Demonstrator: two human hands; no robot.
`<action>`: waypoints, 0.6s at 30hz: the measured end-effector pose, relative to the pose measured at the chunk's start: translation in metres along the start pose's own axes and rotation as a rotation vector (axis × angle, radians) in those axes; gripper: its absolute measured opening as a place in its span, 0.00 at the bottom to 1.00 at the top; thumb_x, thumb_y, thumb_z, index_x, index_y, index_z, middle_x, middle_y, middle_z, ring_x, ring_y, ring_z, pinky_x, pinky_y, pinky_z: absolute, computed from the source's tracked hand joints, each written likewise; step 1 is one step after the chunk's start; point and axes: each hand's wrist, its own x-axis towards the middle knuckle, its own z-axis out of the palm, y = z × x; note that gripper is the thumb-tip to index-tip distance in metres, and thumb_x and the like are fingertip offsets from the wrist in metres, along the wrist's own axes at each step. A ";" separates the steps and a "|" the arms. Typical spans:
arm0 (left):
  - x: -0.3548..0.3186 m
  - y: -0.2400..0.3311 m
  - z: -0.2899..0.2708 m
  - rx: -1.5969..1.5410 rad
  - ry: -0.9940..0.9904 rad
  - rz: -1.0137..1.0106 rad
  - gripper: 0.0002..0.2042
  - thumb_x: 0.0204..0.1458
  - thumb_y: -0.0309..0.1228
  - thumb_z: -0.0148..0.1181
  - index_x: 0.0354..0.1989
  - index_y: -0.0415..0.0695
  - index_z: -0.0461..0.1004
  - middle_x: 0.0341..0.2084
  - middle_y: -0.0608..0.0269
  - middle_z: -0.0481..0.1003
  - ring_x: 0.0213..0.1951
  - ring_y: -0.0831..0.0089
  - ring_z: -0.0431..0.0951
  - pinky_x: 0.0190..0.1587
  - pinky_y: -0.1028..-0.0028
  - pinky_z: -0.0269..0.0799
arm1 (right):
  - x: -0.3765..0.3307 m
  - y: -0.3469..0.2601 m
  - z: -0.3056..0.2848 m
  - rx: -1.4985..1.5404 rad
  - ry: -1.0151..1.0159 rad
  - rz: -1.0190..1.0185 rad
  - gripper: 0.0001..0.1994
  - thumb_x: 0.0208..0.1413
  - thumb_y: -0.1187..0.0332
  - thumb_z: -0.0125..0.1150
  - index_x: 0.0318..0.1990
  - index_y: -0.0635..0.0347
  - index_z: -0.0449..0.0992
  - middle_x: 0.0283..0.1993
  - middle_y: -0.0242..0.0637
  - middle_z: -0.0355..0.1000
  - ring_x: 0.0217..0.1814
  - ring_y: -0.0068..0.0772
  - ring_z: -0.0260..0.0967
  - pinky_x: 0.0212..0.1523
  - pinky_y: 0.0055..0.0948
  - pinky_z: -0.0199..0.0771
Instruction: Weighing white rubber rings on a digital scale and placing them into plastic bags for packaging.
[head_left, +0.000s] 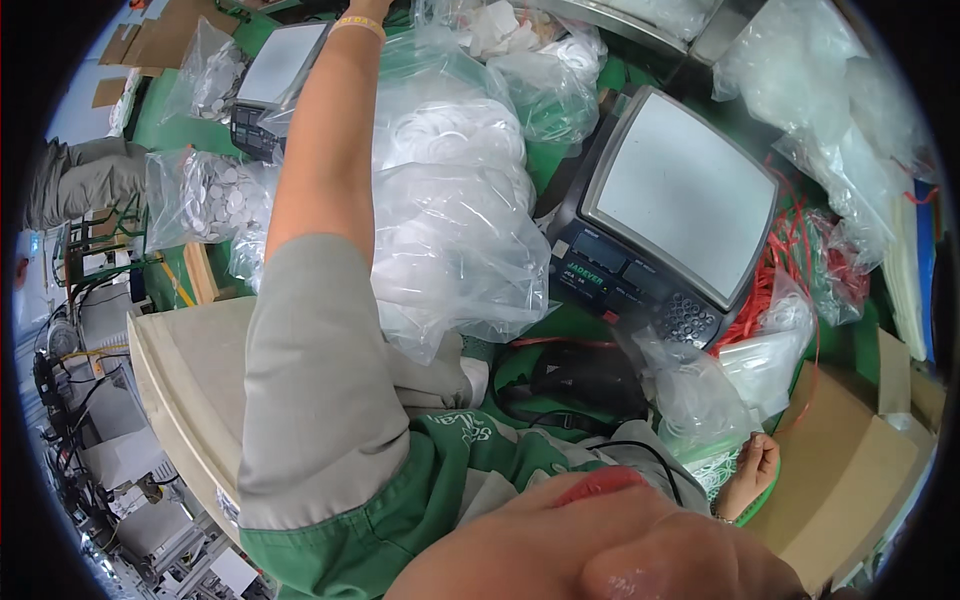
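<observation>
Green work surface (155, 110) shows between the crowded goods around us. Our green-and-grey shirt (430, 490) bears white lettering (creased, so only partly readable). Beyond it sits a large clear bag (450, 210) of white ring-like pieces, its left side overlapped by our left forearm. To the bag's right, a dark scale (690, 190) with a pale platform carries bright green lettering and smaller print on its front panel. Below that, an open cardboard box (850, 490) stands near a green-rimmed container (762, 503). Our right hand (753, 470) is beside this container, fingers curled inward; we cannot tell whether they pinch anything. Our left hand (368, 7) is cut off at the upper edge, its grip hidden. Around that wrist is a yellow band (358, 25), its marks too small to read.
</observation>
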 end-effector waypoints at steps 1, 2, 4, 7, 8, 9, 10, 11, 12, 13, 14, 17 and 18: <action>0.001 -0.006 0.002 0.008 -0.005 0.001 0.13 0.52 0.31 0.44 0.35 0.35 0.72 0.30 0.42 0.73 0.34 0.52 0.74 0.34 0.61 0.68 | 0.002 -0.001 0.001 0.006 0.016 -0.005 0.05 0.56 0.71 0.49 0.31 0.62 0.68 0.23 0.26 0.60 0.22 0.13 0.50 0.23 0.14 0.49; 0.001 0.013 0.007 -0.302 0.038 -0.154 0.12 0.53 0.31 0.44 0.37 0.35 0.70 0.27 0.44 0.73 0.29 0.56 0.74 0.29 0.63 0.68 | 0.001 -0.002 0.001 -0.010 0.057 0.001 0.05 0.55 0.72 0.49 0.30 0.63 0.68 0.23 0.26 0.59 0.22 0.14 0.49 0.24 0.15 0.49; -0.009 0.091 -0.054 -1.403 -0.066 -0.562 0.14 0.53 0.30 0.43 0.45 0.35 0.63 0.20 0.54 0.70 0.19 0.66 0.70 0.19 0.69 0.64 | -0.003 -0.005 0.001 -0.035 0.097 0.009 0.05 0.55 0.72 0.50 0.30 0.63 0.68 0.23 0.26 0.59 0.23 0.14 0.49 0.24 0.15 0.49; -0.026 0.090 -0.083 -1.351 -0.210 -0.221 0.15 0.53 0.30 0.44 0.47 0.36 0.61 0.19 0.59 0.68 0.17 0.72 0.66 0.17 0.73 0.61 | 0.000 -0.002 -0.001 0.008 0.070 -0.011 0.05 0.55 0.72 0.50 0.30 0.63 0.68 0.23 0.26 0.59 0.23 0.14 0.49 0.24 0.15 0.49; -0.032 0.125 -0.131 -1.345 -0.372 -0.313 0.15 0.53 0.30 0.45 0.48 0.37 0.62 0.18 0.61 0.68 0.16 0.75 0.64 0.17 0.75 0.60 | 0.000 -0.003 -0.001 0.009 0.070 -0.012 0.05 0.55 0.72 0.50 0.29 0.63 0.68 0.23 0.26 0.59 0.23 0.14 0.49 0.24 0.15 0.49; -0.038 0.122 -0.120 -1.019 -0.552 -0.044 0.14 0.54 0.31 0.47 0.46 0.37 0.65 0.18 0.63 0.68 0.16 0.77 0.64 0.17 0.76 0.60 | -0.001 -0.003 -0.001 0.017 0.066 -0.014 0.05 0.55 0.72 0.50 0.29 0.63 0.68 0.23 0.26 0.59 0.23 0.14 0.49 0.24 0.15 0.49; -0.043 0.120 -0.110 -0.674 -0.708 0.214 0.13 0.54 0.32 0.48 0.43 0.37 0.68 0.17 0.66 0.68 0.16 0.78 0.64 0.18 0.77 0.60 | -0.002 -0.004 -0.001 0.022 0.078 -0.006 0.05 0.55 0.72 0.50 0.29 0.63 0.68 0.23 0.26 0.59 0.23 0.14 0.49 0.24 0.15 0.49; -0.053 0.162 -0.140 -0.875 -1.020 -0.129 0.13 0.45 0.34 0.56 0.40 0.47 0.75 0.18 0.61 0.73 0.15 0.76 0.67 0.18 0.72 0.65 | -0.007 -0.005 -0.001 0.000 0.120 0.016 0.05 0.55 0.72 0.50 0.29 0.63 0.68 0.23 0.26 0.59 0.23 0.15 0.49 0.25 0.15 0.49; -0.074 0.165 -0.134 -0.827 -1.026 0.093 0.14 0.48 0.38 0.52 0.39 0.44 0.73 0.17 0.62 0.71 0.13 0.77 0.63 0.14 0.74 0.60 | -0.007 -0.004 -0.003 0.009 0.114 0.013 0.05 0.55 0.72 0.50 0.29 0.63 0.68 0.23 0.26 0.59 0.23 0.15 0.49 0.25 0.15 0.49; -0.093 0.172 -0.126 -0.789 -1.010 0.313 0.16 0.51 0.41 0.49 0.39 0.41 0.71 0.15 0.62 0.68 0.11 0.79 0.59 0.10 0.75 0.54 | -0.007 0.000 -0.005 0.018 0.108 0.009 0.05 0.55 0.72 0.50 0.30 0.63 0.68 0.23 0.26 0.59 0.23 0.14 0.49 0.25 0.15 0.49; -0.096 0.190 -0.117 -0.733 -1.246 0.221 0.17 0.50 0.42 0.49 0.36 0.40 0.71 0.13 0.62 0.67 0.10 0.78 0.58 0.10 0.76 0.53 | -0.009 0.001 -0.007 0.017 0.110 0.006 0.05 0.55 0.72 0.50 0.30 0.63 0.68 0.24 0.26 0.60 0.23 0.14 0.49 0.25 0.14 0.49; -0.116 0.228 -0.089 -0.671 -1.395 0.165 0.20 0.50 0.44 0.50 0.31 0.34 0.69 0.12 0.59 0.68 0.12 0.72 0.65 0.13 0.73 0.64 | -0.015 0.003 -0.011 0.015 0.120 0.015 0.04 0.55 0.72 0.50 0.30 0.63 0.68 0.24 0.26 0.60 0.24 0.14 0.49 0.25 0.14 0.49; -0.119 0.232 -0.073 -0.743 -1.282 0.059 0.21 0.50 0.44 0.50 0.32 0.33 0.69 0.13 0.58 0.69 0.13 0.72 0.67 0.15 0.73 0.66 | -0.015 0.004 -0.011 0.021 0.113 0.015 0.04 0.55 0.72 0.50 0.30 0.63 0.68 0.24 0.26 0.60 0.24 0.14 0.49 0.25 0.14 0.49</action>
